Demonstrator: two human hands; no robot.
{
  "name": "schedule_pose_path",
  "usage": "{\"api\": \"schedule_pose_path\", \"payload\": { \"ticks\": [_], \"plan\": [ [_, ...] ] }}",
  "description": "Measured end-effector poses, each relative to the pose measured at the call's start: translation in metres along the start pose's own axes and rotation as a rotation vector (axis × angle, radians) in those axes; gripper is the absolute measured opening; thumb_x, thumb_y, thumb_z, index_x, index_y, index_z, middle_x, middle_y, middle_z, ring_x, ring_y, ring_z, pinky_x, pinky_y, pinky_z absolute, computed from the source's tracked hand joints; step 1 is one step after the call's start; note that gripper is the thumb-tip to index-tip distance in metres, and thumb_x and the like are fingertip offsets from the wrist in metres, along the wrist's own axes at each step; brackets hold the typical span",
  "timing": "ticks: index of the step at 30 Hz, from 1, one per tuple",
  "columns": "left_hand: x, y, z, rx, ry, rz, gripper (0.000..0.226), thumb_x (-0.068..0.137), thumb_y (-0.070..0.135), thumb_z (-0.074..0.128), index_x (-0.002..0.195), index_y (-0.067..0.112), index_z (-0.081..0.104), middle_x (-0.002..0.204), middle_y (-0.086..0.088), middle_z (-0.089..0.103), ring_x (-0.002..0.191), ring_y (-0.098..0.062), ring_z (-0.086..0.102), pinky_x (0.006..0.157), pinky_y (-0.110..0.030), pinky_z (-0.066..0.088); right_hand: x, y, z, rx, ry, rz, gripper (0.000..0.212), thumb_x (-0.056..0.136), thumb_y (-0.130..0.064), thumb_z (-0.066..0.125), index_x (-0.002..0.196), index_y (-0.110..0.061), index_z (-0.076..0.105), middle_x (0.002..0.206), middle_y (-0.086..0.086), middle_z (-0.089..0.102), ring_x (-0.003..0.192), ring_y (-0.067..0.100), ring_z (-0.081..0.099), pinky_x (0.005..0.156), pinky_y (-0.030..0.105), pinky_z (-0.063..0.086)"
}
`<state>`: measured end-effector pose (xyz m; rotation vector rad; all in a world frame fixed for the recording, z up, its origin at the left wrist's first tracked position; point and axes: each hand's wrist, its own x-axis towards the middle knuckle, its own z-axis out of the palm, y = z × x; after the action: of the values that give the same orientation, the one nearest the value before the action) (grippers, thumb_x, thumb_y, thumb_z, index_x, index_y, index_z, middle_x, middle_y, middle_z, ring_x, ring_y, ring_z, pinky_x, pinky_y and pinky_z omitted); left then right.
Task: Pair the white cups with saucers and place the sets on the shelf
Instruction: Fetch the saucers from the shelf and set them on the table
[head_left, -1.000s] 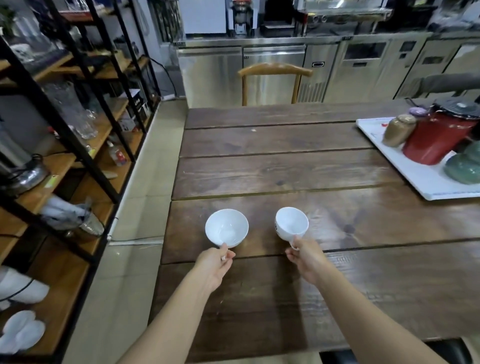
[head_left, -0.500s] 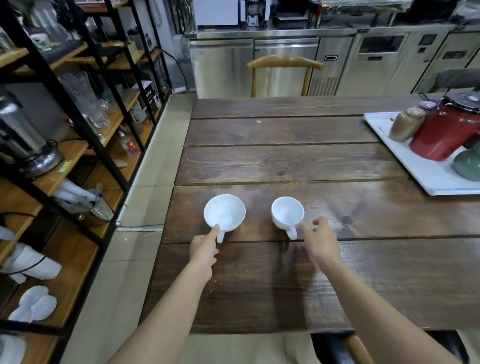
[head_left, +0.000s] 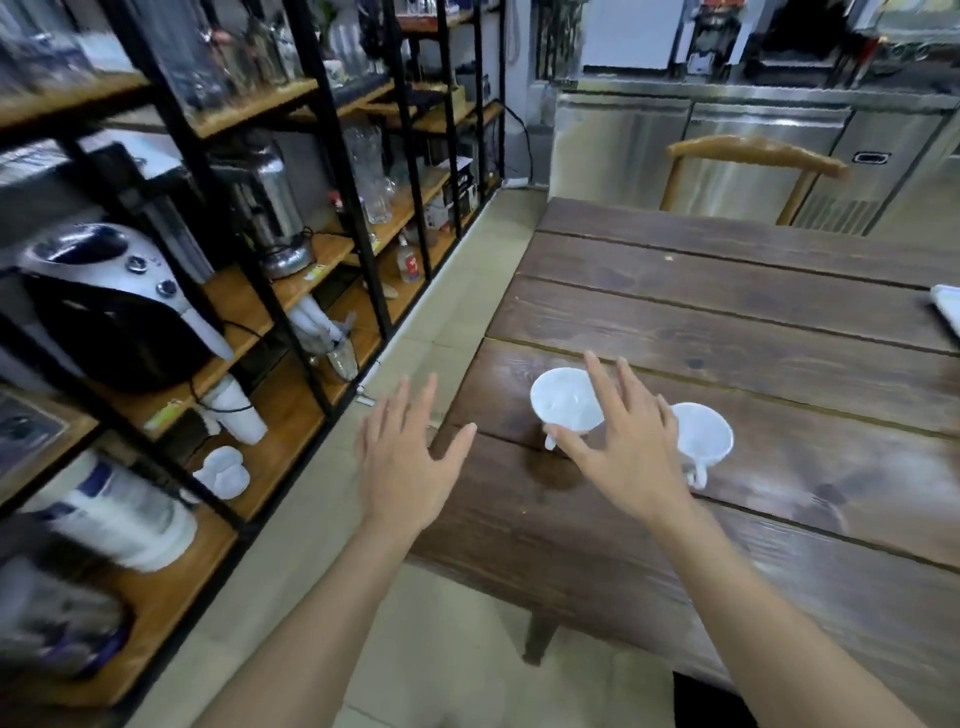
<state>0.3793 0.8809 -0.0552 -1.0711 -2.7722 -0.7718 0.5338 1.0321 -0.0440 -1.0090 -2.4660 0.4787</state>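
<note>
Two white cups stand upright on the dark wooden table (head_left: 727, 322) near its left edge. The left cup (head_left: 558, 400) is partly covered by my right hand (head_left: 623, 447), which hovers over it with fingers spread and holds nothing. The right cup (head_left: 704, 434) sits just right of that hand, handle toward me. My left hand (head_left: 408, 457) floats open over the floor, left of the table's edge. White saucers (head_left: 223, 470) lie stacked on a low board of the black-framed wooden shelf (head_left: 291, 306) at the left.
The shelf holds an air fryer (head_left: 114, 306), a metal urn (head_left: 267, 208), glassware, stacked white paper cups (head_left: 236, 410) and a white jug (head_left: 119, 514). A wooden chair (head_left: 753, 161) stands behind the table. A white tray's corner (head_left: 948, 306) shows at the right edge. Tiled floor separates shelf and table.
Both hands have let go of the cup handles and opened. The view has swung left toward the shelf, and my left hand has moved off the table over the floor.
</note>
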Motion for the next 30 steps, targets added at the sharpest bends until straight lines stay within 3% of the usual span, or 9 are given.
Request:
{"api": "schedule_pose_path", "payload": {
  "ticks": [6,13,20,26,30],
  "plan": [
    [-0.024,-0.057,-0.068,-0.003,0.145,-0.068,0.072,0.083,0.065,0.041,0.146,0.032,0.025,0.158,-0.001,0.022,0.145,-0.020,0.014,0.117,-0.042,0.007,-0.008,-0.094,0.017,0.018,-0.054,-0.236,0.082,0.080,-0.070,0.042,0.146,-0.043,0.002,0.159,0.011,0.014,0.145,0.023,0.015,0.114,0.047,0.009],
    [-0.072,-0.164,-0.169,0.001,0.319,-0.168,0.067,0.086,0.059,0.043,0.145,0.033,0.026,0.157,-0.002,0.024,0.144,-0.020,0.018,0.118,-0.041,0.013,-0.039,-0.242,0.050,0.065,-0.064,-0.478,0.086,0.078,-0.074,0.036,0.148,-0.038,0.002,0.157,0.009,0.022,0.143,0.020,0.018,0.113,0.040,0.011],
    [-0.169,-0.294,-0.276,0.108,0.547,-0.460,0.065,0.086,0.057,0.047,0.144,0.032,0.031,0.152,-0.005,0.036,0.140,-0.025,0.030,0.115,-0.045,0.024,-0.096,-0.422,0.107,0.175,-0.155,-0.791,0.085,0.074,-0.077,0.031,0.147,-0.040,0.007,0.156,0.005,0.027,0.143,0.017,0.020,0.113,0.039,0.014],
    [-0.253,-0.376,-0.336,0.194,0.661,-0.709,0.067,0.085,0.062,0.044,0.144,0.034,0.030,0.153,0.000,0.033,0.141,-0.021,0.027,0.115,-0.040,0.021,-0.157,-0.556,0.153,0.287,-0.319,-1.054,0.082,0.079,-0.072,0.038,0.138,-0.048,-0.014,0.159,0.004,0.017,0.145,0.017,0.014,0.114,0.039,0.009],
    [-0.291,-0.416,-0.367,0.268,0.752,-0.819,0.064,0.085,0.060,0.045,0.143,0.034,0.034,0.150,-0.003,0.040,0.139,-0.023,0.032,0.113,-0.045,0.028,-0.196,-0.626,0.187,0.318,-0.403,-1.162,0.084,0.079,-0.073,0.035,0.146,-0.042,-0.005,0.159,0.004,0.015,0.144,0.021,0.016,0.115,0.042,0.011]
  ]
}}
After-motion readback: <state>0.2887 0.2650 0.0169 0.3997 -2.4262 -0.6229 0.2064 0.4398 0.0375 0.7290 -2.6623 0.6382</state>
